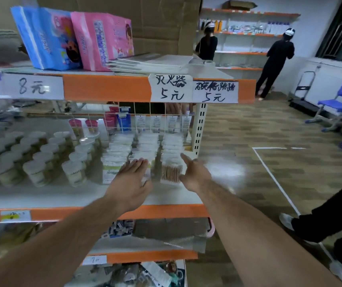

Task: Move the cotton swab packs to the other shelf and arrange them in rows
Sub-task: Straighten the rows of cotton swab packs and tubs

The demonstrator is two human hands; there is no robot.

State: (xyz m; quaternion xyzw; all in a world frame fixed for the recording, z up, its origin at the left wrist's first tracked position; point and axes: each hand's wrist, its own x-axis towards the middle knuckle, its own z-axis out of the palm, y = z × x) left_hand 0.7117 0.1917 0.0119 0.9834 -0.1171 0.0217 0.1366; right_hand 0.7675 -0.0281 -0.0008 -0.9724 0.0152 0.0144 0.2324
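Observation:
Clear cotton swab packs stand in three rows at the right end of the middle shelf. The front pack of the right row shows wooden sticks. My left hand reaches in with straight fingers, its tips touching the front pack of the middle row. On the other side my right hand is held flat and upright, fingers straight, beside the right row's front pack. Neither hand holds anything.
Round swab tubs fill the shelf's left part. A wire grid with tubes behind it backs the rows. A post bounds the shelf's right end. Pink and blue bags sit above. Two people stand at far shelves; another person's leg is at right.

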